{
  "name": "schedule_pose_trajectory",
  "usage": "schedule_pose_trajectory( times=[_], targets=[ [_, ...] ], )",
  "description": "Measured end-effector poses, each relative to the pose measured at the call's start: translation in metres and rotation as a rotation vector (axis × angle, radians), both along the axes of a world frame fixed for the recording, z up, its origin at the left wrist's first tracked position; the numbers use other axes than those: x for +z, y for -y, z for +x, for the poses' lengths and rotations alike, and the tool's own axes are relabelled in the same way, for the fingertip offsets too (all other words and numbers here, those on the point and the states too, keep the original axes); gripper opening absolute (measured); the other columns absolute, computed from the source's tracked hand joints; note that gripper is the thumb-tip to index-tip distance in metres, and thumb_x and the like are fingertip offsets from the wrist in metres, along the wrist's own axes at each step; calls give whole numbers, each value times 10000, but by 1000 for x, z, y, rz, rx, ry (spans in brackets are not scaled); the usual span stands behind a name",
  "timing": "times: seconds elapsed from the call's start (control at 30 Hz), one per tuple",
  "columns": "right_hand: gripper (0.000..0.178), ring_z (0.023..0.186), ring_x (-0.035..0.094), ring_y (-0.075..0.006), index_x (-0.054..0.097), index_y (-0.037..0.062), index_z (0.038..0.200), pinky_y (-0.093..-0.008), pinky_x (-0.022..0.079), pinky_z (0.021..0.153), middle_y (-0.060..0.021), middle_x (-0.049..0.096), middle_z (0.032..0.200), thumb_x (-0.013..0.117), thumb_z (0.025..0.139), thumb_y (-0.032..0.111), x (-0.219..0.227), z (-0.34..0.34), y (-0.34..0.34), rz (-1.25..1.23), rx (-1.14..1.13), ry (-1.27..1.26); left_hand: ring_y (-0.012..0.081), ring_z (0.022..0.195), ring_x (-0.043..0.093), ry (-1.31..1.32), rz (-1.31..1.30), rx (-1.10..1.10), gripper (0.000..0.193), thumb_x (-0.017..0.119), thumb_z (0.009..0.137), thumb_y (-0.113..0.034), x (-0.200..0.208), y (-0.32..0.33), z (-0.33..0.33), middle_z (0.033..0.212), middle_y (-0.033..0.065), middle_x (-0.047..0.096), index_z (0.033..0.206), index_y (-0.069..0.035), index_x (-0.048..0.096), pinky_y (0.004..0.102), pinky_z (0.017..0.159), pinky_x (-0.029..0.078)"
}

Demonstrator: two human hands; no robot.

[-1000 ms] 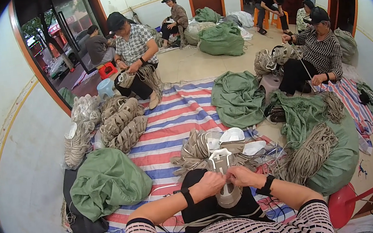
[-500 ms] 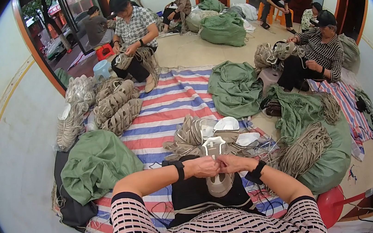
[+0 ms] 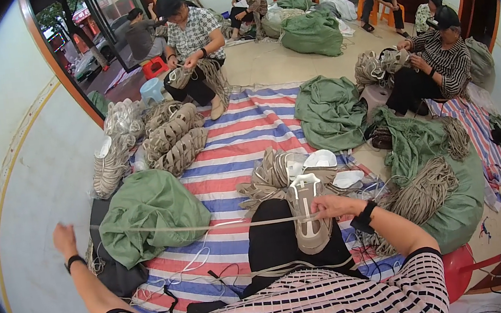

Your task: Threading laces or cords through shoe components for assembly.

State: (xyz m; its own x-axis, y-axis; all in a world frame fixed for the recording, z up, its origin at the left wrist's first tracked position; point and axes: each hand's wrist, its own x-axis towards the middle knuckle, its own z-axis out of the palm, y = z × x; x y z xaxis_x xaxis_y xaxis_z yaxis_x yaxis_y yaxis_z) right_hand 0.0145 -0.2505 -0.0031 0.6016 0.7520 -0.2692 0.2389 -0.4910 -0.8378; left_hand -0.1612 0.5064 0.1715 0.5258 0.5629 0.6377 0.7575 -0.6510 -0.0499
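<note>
On my lap lies a taupe shoe upper [image 3: 313, 236] with a white-edged opening, its narrow end toward me. A flat beige shoelace [image 3: 228, 225] runs taut from the upper far out to the left. My left hand [image 3: 65, 240], slightly blurred, is closed on its far stretch near the wall. My right hand [image 3: 335, 206] sits at the upper's right side, fingers pinched on the lace where it leaves the upper. More shoe uppers [image 3: 263, 177] are heaped just beyond my knees, some with white inner pieces showing. Another length of lace [image 3: 277, 272] lies across my lap.
Bundled uppers [image 3: 176, 137] and a green sack [image 3: 151, 215] lie to the left on the striped sheet [image 3: 242, 139]. A hank of laces [image 3: 424, 191] rests on a green bag at right. Several people sit around, one with uppers [image 3: 438, 58].
My left hand has swung from the upper far out to the left, drawing the lace out taut. The right hand stays by the upper. The whole view has shifted slightly.
</note>
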Motion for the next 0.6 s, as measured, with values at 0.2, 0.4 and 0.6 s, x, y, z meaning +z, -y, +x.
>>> schedule_pose_trajectory(
  times=[0.2,0.4,0.6],
  targets=[
    [88,530,398,-30,611,113,874,-175,280,457,76,468,652,608,849,198,106,39,62,486,-449,-277,214,644,571,828,-904,43,312,597,768,-314,-54,-38,-49,651,94,550,707,-11,553,340,503,453],
    [117,558,366,-44,524,68,1005,-187,302,501,56,471,748,529,889,58,242,86,167,1123,-681,-105,139,601,509,1391,-1465,-454,222,570,798,-185,-119,-20,21,644,37,453,744,-60,394,233,420,356],
    [396,711,479,-82,440,20,1302,-219,427,703,-34,557,1063,519,915,60,341,59,326,1300,-688,181,130,363,305,1228,-1271,-612,136,451,792,-151,-76,-3,126,664,87,525,704,-59,404,236,329,225]
  ],
)
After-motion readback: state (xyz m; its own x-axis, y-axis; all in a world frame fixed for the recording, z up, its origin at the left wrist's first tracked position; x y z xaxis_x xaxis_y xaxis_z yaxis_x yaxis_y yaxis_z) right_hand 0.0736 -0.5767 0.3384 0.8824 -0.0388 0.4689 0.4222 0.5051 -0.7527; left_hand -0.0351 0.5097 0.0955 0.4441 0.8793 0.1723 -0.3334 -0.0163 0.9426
